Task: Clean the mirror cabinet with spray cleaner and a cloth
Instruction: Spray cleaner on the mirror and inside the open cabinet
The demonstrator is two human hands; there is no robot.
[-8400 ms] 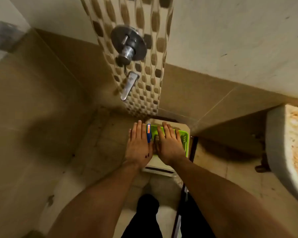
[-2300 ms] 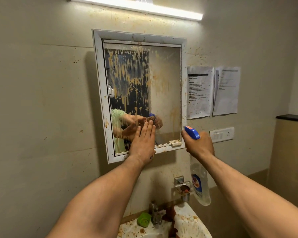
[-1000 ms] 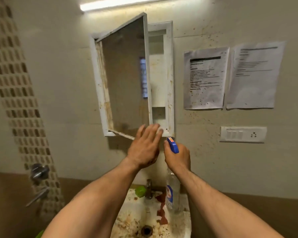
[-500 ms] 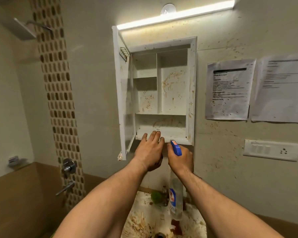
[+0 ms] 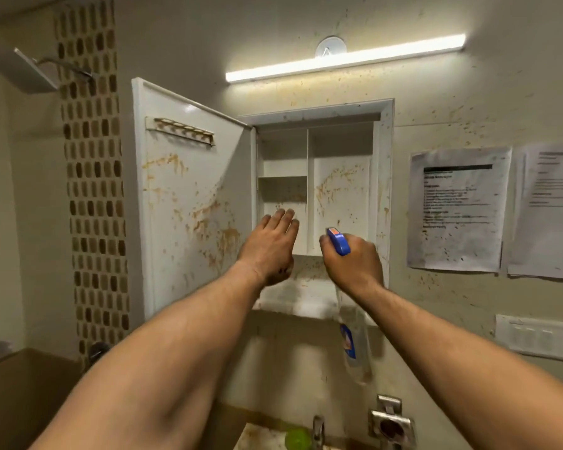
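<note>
Right hand (image 5: 351,259) around spray bottle (image 5: 355,339)

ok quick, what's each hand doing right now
Left hand: open, fingers straight, holding nothing.
Right hand: closed around the spray bottle.

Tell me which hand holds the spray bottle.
The right hand, curled round the blue trigger head of the clear plastic spray bottle; the left hand has straight fingers and holds nothing.

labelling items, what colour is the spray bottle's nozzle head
Blue spray head with an orange tip; head view.
</note>
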